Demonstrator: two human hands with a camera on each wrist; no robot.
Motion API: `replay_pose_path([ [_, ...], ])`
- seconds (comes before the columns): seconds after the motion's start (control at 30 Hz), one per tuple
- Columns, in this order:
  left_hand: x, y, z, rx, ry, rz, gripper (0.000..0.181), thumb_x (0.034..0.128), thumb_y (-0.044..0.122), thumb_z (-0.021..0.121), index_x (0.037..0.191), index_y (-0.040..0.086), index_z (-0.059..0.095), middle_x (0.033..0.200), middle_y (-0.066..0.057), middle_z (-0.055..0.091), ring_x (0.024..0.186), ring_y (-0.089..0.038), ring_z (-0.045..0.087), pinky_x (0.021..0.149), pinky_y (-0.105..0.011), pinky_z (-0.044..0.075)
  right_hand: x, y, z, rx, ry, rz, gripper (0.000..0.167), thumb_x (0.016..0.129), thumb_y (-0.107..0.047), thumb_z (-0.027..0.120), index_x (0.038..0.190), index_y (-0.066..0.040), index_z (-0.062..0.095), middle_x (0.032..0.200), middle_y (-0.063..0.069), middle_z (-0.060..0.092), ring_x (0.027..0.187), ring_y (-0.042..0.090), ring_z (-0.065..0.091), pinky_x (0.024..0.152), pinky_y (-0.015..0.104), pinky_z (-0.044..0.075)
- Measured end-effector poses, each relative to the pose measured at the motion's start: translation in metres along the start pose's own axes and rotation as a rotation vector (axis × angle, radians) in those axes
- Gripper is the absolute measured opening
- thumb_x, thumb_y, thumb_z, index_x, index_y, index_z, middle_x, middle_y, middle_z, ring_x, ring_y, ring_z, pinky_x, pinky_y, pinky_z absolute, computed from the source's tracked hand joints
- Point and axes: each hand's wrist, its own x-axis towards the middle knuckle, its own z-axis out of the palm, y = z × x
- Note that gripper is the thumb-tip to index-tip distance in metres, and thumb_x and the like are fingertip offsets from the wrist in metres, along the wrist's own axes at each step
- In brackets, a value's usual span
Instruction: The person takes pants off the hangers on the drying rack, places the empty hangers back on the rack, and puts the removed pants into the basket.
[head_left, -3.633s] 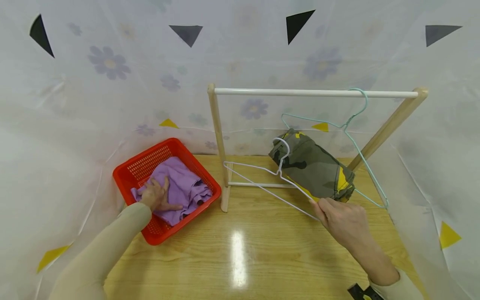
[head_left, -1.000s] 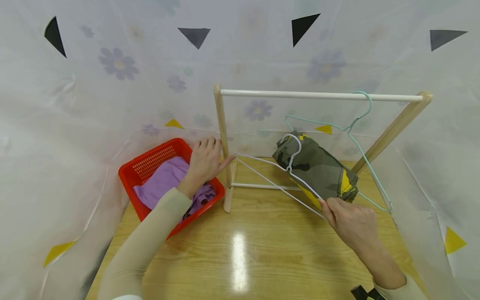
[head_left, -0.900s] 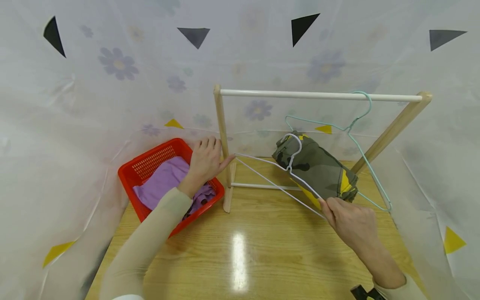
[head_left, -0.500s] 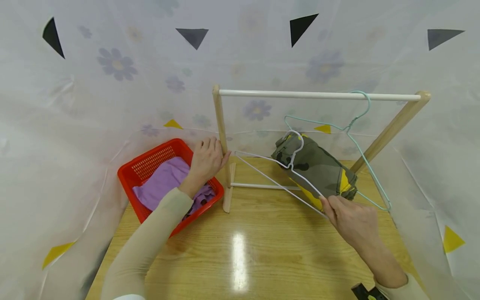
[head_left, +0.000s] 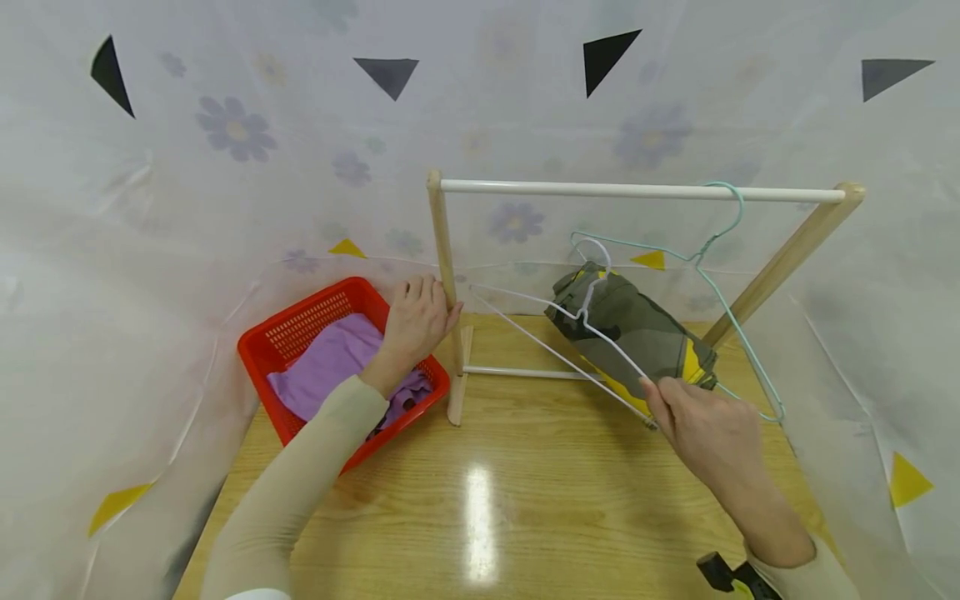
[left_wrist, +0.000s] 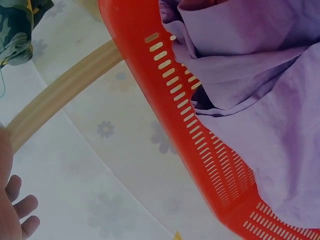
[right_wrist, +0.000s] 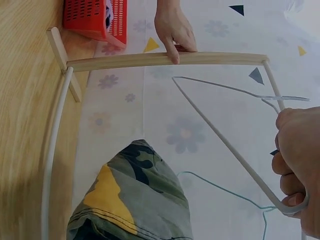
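Near the table's (head_left: 570, 500) right edge, right grip (head_left: 711, 432) clasps the white hanger (head_left: 582, 314), hook (head_left: 608, 260) apart from the rail (head_left: 570, 189); left grip (head_left: 417, 321) clutches the post (head_left: 442, 242)!

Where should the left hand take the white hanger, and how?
I'd pinch the white hanger at its free corner, coming from the left: that thin wire end points toward the left hand at the post, while the right hand holds the opposite end.

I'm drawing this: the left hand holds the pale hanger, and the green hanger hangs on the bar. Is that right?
Not quite: the right hand holds the pale hanger, as the head view shows. The green hanger does hang on the bar.
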Motion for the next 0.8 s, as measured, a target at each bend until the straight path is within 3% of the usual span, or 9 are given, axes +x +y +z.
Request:
replay_pose_path([
  [0.27,0.001,0.001,-0.001,0.002,-0.006,-0.003,0.043,0.1008,0.043,0.065,0.088,0.003,0.056,0.081,-0.009,0.055,0.077,-0.029,0.055,0.073,-0.04,0.046,0.014,-0.002,0.0,-0.021,0.0,0.019,0.06,0.115,-0.045,0.033,0.064,-0.015,0.031,0.056,-0.011,0.012,0.042,0.005,0.005,0.044,0.022,0.003],
  [0.8,0.0,0.002,-0.001,0.015,-0.048,-0.006,0.043,0.1076,0.042,0.053,0.09,0.003,0.056,0.083,-0.009,0.054,0.077,-0.028,0.054,0.072,-0.039,0.045,0.039,-0.007,0.013,-0.017,-0.043,0.088,0.059,0.115,-0.045,0.034,0.064,-0.015,0.03,0.052,-0.005,0.018,0.042,0.008,0.006,0.048,0.024,0.003],
])
